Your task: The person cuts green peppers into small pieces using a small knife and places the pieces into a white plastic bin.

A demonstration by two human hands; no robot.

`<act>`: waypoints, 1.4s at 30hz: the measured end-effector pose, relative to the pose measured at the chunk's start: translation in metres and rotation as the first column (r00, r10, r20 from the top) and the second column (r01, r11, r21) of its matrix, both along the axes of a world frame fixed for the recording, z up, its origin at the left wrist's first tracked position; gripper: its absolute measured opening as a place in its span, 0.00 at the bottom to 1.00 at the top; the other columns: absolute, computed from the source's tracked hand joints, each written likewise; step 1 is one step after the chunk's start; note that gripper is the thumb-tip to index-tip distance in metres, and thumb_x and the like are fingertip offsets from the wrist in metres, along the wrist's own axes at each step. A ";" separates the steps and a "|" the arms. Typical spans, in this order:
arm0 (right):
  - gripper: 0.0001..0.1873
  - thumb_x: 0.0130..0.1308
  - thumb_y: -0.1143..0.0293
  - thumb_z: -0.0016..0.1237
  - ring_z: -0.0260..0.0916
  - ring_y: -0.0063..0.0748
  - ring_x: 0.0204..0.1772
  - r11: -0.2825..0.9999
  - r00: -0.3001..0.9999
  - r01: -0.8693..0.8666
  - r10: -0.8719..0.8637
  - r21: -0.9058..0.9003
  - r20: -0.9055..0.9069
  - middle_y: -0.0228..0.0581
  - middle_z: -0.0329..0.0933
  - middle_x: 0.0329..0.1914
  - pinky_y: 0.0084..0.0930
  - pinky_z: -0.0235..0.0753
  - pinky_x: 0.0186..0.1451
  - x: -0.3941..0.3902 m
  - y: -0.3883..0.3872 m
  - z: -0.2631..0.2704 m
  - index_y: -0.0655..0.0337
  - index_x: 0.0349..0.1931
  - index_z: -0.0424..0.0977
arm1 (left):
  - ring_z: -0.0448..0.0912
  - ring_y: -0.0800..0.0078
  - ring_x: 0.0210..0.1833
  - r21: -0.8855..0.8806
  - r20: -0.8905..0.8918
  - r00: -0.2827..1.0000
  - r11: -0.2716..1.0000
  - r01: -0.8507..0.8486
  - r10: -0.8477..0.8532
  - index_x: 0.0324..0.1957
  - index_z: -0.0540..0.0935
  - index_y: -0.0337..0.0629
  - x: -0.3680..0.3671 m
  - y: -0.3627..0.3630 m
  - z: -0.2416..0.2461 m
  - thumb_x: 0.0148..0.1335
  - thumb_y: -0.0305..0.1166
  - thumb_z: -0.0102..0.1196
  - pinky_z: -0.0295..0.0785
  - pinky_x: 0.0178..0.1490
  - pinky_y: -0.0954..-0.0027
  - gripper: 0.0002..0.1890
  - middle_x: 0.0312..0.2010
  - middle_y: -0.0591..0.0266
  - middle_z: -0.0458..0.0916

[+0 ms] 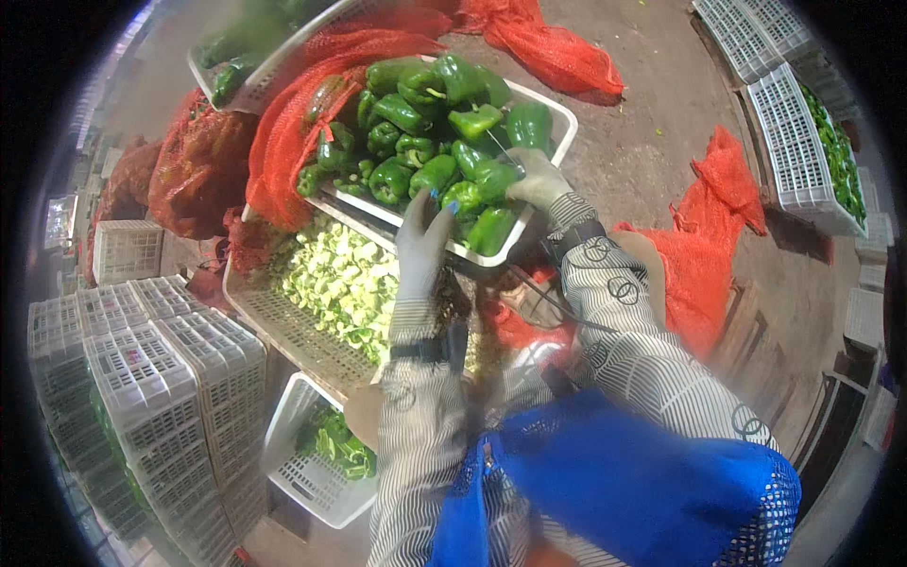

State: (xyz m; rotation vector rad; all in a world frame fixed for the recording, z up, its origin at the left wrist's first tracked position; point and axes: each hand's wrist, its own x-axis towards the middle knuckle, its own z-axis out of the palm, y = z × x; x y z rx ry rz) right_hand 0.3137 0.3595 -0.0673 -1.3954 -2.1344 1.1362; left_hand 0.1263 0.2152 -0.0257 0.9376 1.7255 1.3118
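Green bell peppers (402,113) fill a white plastic crate (565,117) in front of me. My right hand (540,181), in a pale glove, grips a small knife (500,147) over the crate's right side. Its thin blade points up and left, towards a cut-looking light green pepper (475,122). My left hand (424,237), gloved with blue at two fingertips, is over the crate's near rim. Its fingers are apart, beside the nearest peppers, and nothing shows between them. Below the crate, pale cut pepper pieces (340,283) lie in a shallow perforated tray (273,301).
A red mesh sack (280,163) drapes over the crate's left end. More red mesh sacks (708,234) lie on the floor at right. Stacked white crates (163,383) stand at left, and another crate (801,142) of green produce stands far right. A lower white crate (312,489) holds green pieces.
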 end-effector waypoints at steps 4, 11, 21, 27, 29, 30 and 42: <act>0.29 0.51 0.75 0.54 0.76 0.26 0.42 0.843 0.924 0.066 -0.254 -0.534 -0.286 0.41 0.78 0.47 0.22 0.79 0.44 0.013 -0.015 0.002 0.57 0.59 0.74 | 0.71 0.42 0.65 -0.155 -0.566 0.759 0.946 0.285 -0.321 0.72 0.62 0.38 0.024 0.063 -0.035 0.45 0.49 0.72 0.68 0.68 0.54 0.54 0.61 0.37 0.73; 0.25 0.56 0.72 0.55 0.79 0.28 0.40 0.911 0.814 -0.197 -0.055 -0.364 -0.578 0.40 0.82 0.44 0.25 0.79 0.43 0.007 -0.033 0.011 0.67 0.56 0.74 | 0.73 0.44 0.62 -0.460 -0.719 0.527 0.878 0.130 -0.454 0.67 0.68 0.44 0.030 0.024 -0.026 0.39 0.54 0.73 0.72 0.64 0.54 0.52 0.59 0.43 0.75; 0.13 0.59 0.63 0.51 0.78 0.57 0.47 0.961 0.957 -0.276 0.272 0.034 0.100 0.54 0.80 0.38 0.52 0.76 0.50 0.007 -0.119 0.042 0.62 0.38 0.76 | 0.77 0.46 0.58 -0.283 -0.499 0.861 0.958 -0.056 -0.097 0.66 0.68 0.32 0.041 -0.053 -0.024 0.44 0.48 0.75 0.73 0.61 0.55 0.49 0.56 0.34 0.76; 0.12 0.60 0.67 0.48 0.79 0.61 0.46 0.939 0.922 -0.343 0.336 0.005 0.195 0.59 0.80 0.37 0.50 0.77 0.51 -0.005 -0.123 0.034 0.65 0.38 0.77 | 0.81 0.46 0.56 -0.222 -0.468 0.884 0.971 -0.093 -0.022 0.67 0.64 0.23 0.040 -0.060 -0.020 0.43 0.47 0.75 0.76 0.58 0.57 0.53 0.53 0.30 0.79; 0.11 0.59 0.68 0.48 0.79 0.61 0.45 0.937 0.915 -0.350 0.342 -0.003 0.214 0.60 0.80 0.36 0.51 0.77 0.51 -0.006 -0.124 0.027 0.66 0.38 0.77 | 0.81 0.46 0.56 -0.214 -0.474 0.880 0.971 -0.108 -0.007 0.67 0.63 0.20 0.040 -0.059 -0.023 0.43 0.46 0.75 0.76 0.58 0.58 0.55 0.52 0.30 0.80; 0.11 0.59 0.70 0.47 0.79 0.62 0.45 0.945 0.923 -0.326 0.316 0.009 0.219 0.61 0.80 0.36 0.50 0.78 0.51 -0.008 -0.124 0.023 0.66 0.38 0.78 | 0.81 0.47 0.56 -0.198 -0.479 0.878 0.974 -0.113 0.005 0.67 0.62 0.20 0.040 -0.059 -0.025 0.43 0.46 0.75 0.76 0.58 0.58 0.55 0.52 0.30 0.80; 0.15 0.55 0.66 0.56 0.81 0.59 0.46 0.874 0.773 -0.460 0.481 -0.158 0.414 0.63 0.81 0.38 0.44 0.80 0.51 -0.037 -0.081 0.027 0.69 0.36 0.82 | 0.81 0.39 0.50 -0.218 -0.604 0.795 0.971 -0.099 -0.054 0.72 0.53 0.26 0.034 -0.063 -0.050 0.54 0.44 0.70 0.76 0.53 0.52 0.53 0.46 0.28 0.81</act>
